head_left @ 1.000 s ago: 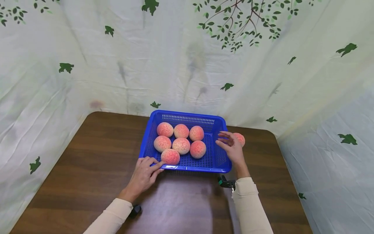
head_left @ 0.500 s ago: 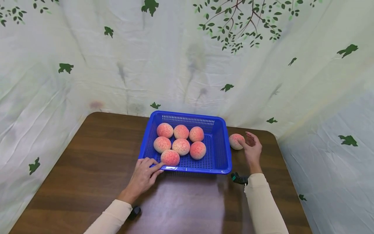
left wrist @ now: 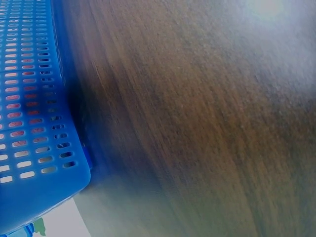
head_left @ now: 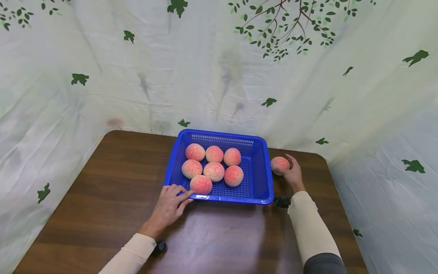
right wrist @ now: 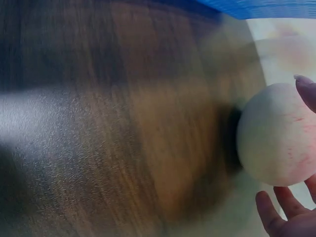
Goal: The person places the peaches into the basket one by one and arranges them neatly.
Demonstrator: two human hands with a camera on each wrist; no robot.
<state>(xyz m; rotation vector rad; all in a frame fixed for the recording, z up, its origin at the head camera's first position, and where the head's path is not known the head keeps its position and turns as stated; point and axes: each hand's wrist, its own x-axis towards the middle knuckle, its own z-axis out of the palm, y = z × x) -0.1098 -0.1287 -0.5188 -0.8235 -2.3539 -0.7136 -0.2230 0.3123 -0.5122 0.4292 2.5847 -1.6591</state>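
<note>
A blue slotted basket (head_left: 239, 199) stands mid-table with several pink peaches (head_left: 214, 171) in it. One more peach (head_left: 279, 164) lies on the wood just right of the basket. My right hand (head_left: 291, 172) cups this peach from its right side. In the right wrist view the peach (right wrist: 276, 136) fills the right edge, with fingertips (right wrist: 276, 217) below it and the thumb tip above. My left hand (head_left: 170, 205) lies on the table at the basket's front left corner, its index finger touching the rim. The left wrist view shows only the basket wall (left wrist: 29, 123) and wood.
The brown wooden table (head_left: 113, 182) has rounded far corners. A pale cloth printed with green leaves (head_left: 308, 83) hangs close behind it and along both sides. Bare wood lies left of the basket and in front of it.
My right hand has moved from over the basket's right rim out to the loose peach on the table and has closed round it. The left hand has stayed put.
</note>
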